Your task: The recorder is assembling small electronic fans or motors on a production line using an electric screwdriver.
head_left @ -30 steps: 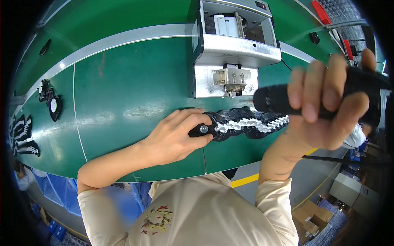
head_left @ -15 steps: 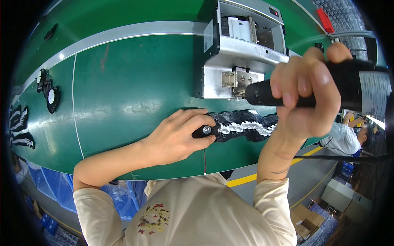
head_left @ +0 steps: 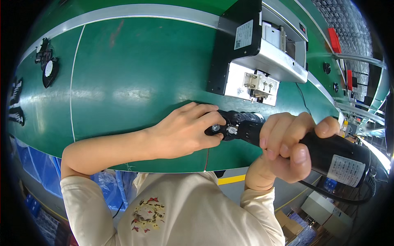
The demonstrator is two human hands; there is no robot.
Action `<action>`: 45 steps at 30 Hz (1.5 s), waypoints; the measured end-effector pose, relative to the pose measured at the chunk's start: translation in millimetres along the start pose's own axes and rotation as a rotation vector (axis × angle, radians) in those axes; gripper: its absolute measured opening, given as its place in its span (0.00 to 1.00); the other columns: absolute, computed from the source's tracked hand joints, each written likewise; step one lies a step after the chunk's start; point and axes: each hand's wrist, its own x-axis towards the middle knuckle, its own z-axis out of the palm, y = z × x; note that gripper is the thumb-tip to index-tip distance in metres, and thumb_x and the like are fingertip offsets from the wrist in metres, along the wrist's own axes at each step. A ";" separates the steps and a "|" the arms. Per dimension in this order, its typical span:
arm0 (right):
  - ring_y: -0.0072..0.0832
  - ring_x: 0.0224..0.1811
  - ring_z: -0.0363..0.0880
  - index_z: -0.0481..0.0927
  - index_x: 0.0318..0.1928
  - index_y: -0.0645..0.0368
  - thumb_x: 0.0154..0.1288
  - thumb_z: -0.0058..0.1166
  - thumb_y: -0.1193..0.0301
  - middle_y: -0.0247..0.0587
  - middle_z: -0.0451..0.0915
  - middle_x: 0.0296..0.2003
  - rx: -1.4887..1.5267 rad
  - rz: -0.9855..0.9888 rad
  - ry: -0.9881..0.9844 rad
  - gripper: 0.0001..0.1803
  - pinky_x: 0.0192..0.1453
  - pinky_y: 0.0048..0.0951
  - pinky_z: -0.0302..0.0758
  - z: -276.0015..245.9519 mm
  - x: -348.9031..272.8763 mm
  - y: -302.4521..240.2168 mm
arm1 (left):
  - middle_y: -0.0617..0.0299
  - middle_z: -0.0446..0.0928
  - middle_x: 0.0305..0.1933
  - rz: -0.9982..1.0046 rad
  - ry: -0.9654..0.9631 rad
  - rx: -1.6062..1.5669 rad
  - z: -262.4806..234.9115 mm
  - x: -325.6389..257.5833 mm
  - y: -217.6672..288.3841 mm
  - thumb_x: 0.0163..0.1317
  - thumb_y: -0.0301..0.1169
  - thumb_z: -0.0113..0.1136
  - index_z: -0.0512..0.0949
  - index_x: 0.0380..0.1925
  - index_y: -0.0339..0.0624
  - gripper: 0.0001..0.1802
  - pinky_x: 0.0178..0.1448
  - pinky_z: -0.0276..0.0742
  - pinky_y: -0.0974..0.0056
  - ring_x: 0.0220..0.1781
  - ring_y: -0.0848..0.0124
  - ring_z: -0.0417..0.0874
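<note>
Here, right hand [head_left: 289, 143] tight around tool [head_left: 322, 153]

A long, smooth green table top [head_left: 135, 74] holds a big, boxy black and silver metal machine [head_left: 230, 57]. Just in front of it lies a bumpy row of shiny black parts [head_left: 234, 117]. On the left sit small black parts with white ovals [head_left: 49, 69], and at the far left, black-and-white striped pieces [head_left: 16, 115].

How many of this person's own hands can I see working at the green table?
2. The left hand holds the left end of the black parts; the right hand grips the black tool. Neither is hidden.
</note>
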 end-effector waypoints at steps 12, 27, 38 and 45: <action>0.33 0.26 0.78 0.62 0.48 0.59 0.59 0.60 0.86 0.44 0.77 0.28 -0.090 0.002 -0.236 0.24 0.35 0.38 0.79 -7.7 -1.9 11.6 | 0.57 0.78 0.51 -0.020 -0.005 -0.003 -2.2 1.4 1.6 0.52 0.31 0.63 0.86 0.38 0.48 0.12 0.59 0.77 0.56 0.60 0.56 0.77; 0.19 0.18 0.61 0.68 0.61 0.49 0.67 0.46 0.73 0.28 0.62 0.23 -0.163 -0.255 -0.175 0.21 0.26 0.29 0.64 -30.7 39.5 -19.1 | 0.57 0.74 0.53 0.015 -0.006 0.028 -0.9 0.2 0.5 0.49 0.28 0.64 0.84 0.39 0.48 0.15 0.57 0.78 0.55 0.61 0.55 0.77; 0.20 0.15 0.60 0.69 0.58 0.55 0.64 0.46 0.75 0.33 0.64 0.24 -0.176 -0.183 -0.056 0.21 0.24 0.30 0.65 -18.2 54.0 -4.1 | 0.57 0.75 0.53 0.007 -0.020 0.020 -1.3 1.6 1.5 0.49 0.28 0.64 0.84 0.39 0.49 0.15 0.57 0.79 0.55 0.60 0.54 0.77; 0.27 0.16 0.70 0.64 0.56 0.50 0.62 0.58 0.81 0.34 0.74 0.22 -0.014 -0.124 -0.025 0.26 0.23 0.34 0.73 -9.2 -9.1 -16.3 | 0.58 0.76 0.51 0.021 0.017 0.006 1.6 3.3 0.3 0.53 0.30 0.66 0.86 0.38 0.50 0.11 0.55 0.79 0.55 0.59 0.55 0.79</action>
